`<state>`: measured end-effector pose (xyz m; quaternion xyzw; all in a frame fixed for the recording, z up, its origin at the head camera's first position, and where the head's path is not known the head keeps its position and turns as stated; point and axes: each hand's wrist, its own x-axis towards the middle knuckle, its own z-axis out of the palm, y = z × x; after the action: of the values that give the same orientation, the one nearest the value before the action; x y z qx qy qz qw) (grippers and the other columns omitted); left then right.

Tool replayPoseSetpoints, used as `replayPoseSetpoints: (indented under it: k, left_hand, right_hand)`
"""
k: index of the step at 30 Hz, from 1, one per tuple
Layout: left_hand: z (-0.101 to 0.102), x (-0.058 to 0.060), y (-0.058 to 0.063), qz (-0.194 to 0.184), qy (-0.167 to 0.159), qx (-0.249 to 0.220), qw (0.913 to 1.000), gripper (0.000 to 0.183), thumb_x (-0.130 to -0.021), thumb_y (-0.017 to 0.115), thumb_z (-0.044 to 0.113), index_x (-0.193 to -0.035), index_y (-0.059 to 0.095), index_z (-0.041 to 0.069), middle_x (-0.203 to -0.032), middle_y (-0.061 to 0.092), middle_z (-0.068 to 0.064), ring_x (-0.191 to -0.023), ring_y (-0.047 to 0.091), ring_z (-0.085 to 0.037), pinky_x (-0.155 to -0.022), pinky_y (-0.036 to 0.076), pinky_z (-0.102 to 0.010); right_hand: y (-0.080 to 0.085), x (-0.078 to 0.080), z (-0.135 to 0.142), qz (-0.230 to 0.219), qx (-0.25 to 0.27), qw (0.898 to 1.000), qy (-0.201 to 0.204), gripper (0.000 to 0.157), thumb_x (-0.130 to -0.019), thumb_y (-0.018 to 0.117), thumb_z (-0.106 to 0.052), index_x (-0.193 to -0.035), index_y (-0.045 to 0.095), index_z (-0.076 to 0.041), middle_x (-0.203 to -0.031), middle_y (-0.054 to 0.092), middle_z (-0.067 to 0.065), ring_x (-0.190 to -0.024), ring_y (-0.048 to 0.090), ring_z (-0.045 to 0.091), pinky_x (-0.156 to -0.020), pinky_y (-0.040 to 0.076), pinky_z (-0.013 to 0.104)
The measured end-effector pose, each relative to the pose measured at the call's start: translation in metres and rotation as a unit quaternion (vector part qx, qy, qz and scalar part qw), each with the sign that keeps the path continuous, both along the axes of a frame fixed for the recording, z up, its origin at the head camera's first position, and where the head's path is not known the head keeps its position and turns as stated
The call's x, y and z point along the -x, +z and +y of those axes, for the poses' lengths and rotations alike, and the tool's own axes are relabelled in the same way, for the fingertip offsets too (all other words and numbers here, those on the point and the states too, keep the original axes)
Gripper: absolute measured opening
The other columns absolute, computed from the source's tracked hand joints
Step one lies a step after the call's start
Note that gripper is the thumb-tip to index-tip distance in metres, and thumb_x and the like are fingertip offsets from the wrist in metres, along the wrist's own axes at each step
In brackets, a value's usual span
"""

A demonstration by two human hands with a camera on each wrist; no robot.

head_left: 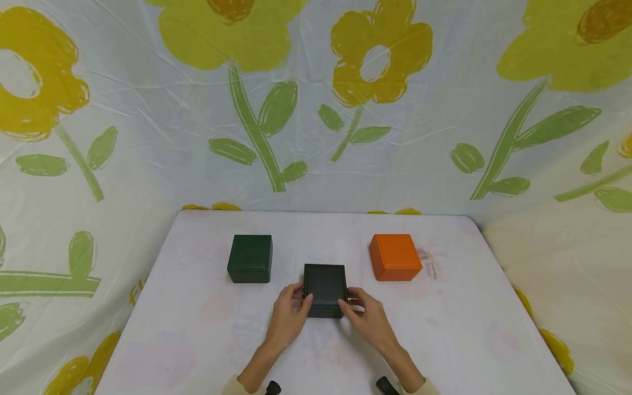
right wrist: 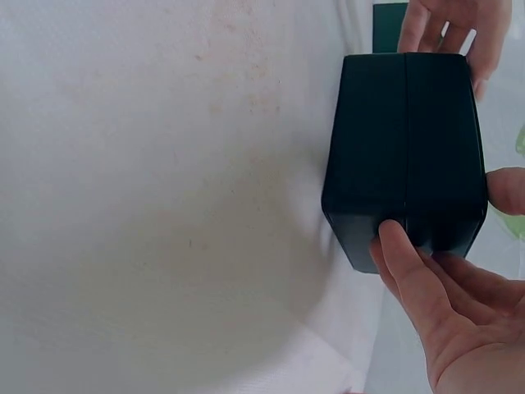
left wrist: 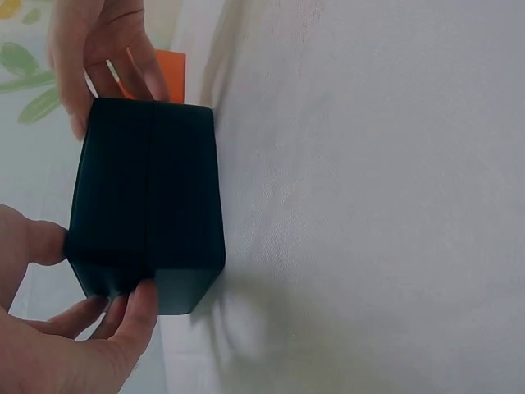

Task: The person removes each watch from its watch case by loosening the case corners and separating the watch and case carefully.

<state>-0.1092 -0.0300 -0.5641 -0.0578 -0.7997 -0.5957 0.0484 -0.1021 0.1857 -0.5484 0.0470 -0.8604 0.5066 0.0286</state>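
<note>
A black box (head_left: 325,286) with a smooth, square top is between my two hands at the middle of the table. My left hand (head_left: 288,317) grips its left side, the thumb at the top edge and the other fingers against the side. On the opposite side, my right hand (head_left: 369,320) holds it in the same way. A seam runs along the side of the black box (left wrist: 148,189) in the left wrist view, and the lid looks closed. Whether its underside touches the table cannot be told.
A dark green box (head_left: 250,259) stands on the white table (head_left: 197,351) behind and left of the black one. An orange box (head_left: 396,258) stands behind and to the right, beside reddish marks on the surface. Flower-printed cloth (head_left: 419,164) surrounds the table's back and sides.
</note>
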Motion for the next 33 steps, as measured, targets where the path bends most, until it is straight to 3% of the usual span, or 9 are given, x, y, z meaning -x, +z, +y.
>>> replayPoseSetpoints:
  k: [14, 17, 21, 25, 28, 33]
  left_hand:
    - [-0.004, -0.008, 0.000, 0.006, -0.014, -0.007, 0.9999, 0.043, -0.101, 0.069, 0.018, -0.134, 0.057, -0.007, -0.118, 0.061, -0.016, -0.107, 0.065, -0.030, -0.089, 0.058, -0.038]
    - [-0.007, -0.009, -0.001, 0.003, -0.023, 0.000, 0.9997, 0.048, -0.101, 0.070, 0.023, -0.137, 0.055, -0.005, -0.121, 0.061, -0.016, -0.109, 0.064, -0.030, -0.090, 0.058, -0.039]
    - [-0.012, -0.009, 0.000, -0.013, -0.048, 0.005, 0.9987, 0.061, -0.098, 0.074, 0.029, -0.144, 0.050, -0.004, -0.129, 0.058, -0.017, -0.117, 0.061, -0.031, -0.096, 0.055, -0.044]
    - [-0.015, -0.007, 0.001, -0.035, -0.082, 0.004, 0.9960, 0.077, -0.093, 0.080, 0.029, -0.151, 0.042, -0.006, -0.139, 0.054, -0.020, -0.125, 0.057, -0.035, -0.101, 0.051, -0.046]
    - [-0.016, -0.005, -0.003, -0.038, -0.103, 0.005, 0.9940, 0.083, -0.089, 0.083, 0.023, -0.152, 0.039, -0.009, -0.140, 0.052, -0.022, -0.125, 0.055, -0.036, -0.102, 0.051, -0.044]
    - [-0.019, 0.000, -0.012, -0.022, -0.112, 0.009, 0.9934, 0.076, -0.084, 0.086, 0.006, -0.146, 0.046, -0.012, -0.131, 0.056, -0.022, -0.117, 0.058, -0.035, -0.098, 0.054, -0.039]
  right_hand:
    - [0.000, -0.008, 0.001, 0.002, -0.001, 1.000, 0.000, 0.037, -0.093, 0.080, -0.025, -0.123, 0.068, -0.006, -0.118, 0.072, 0.009, -0.098, 0.072, 0.024, -0.080, 0.061, 0.031]
    - [0.000, -0.009, 0.004, -0.009, 0.004, 1.000, 0.012, 0.047, -0.091, 0.081, -0.026, -0.131, 0.065, -0.007, -0.124, 0.069, 0.009, -0.102, 0.070, 0.024, -0.083, 0.060, 0.031]
    - [-0.001, -0.009, 0.008, -0.017, 0.020, 0.999, 0.047, 0.074, -0.087, 0.085, -0.027, -0.149, 0.050, -0.009, -0.137, 0.062, 0.011, -0.114, 0.066, 0.028, -0.090, 0.058, 0.036]
    - [-0.005, -0.007, 0.011, 0.010, 0.010, 0.996, 0.090, 0.091, -0.084, 0.088, -0.025, -0.159, 0.037, -0.013, -0.144, 0.056, 0.015, -0.118, 0.063, 0.029, -0.093, 0.057, 0.040]
    - [-0.008, -0.004, 0.012, 0.041, -0.010, 0.993, 0.109, 0.088, -0.084, 0.087, -0.019, -0.158, 0.040, -0.013, -0.146, 0.056, 0.013, -0.114, 0.063, 0.026, -0.090, 0.058, 0.038]
    - [-0.012, 0.001, 0.012, 0.094, -0.023, 0.988, 0.119, 0.080, -0.081, 0.088, -0.011, -0.151, 0.050, -0.008, -0.153, 0.046, 0.017, -0.113, 0.064, 0.029, -0.085, 0.060, 0.035]
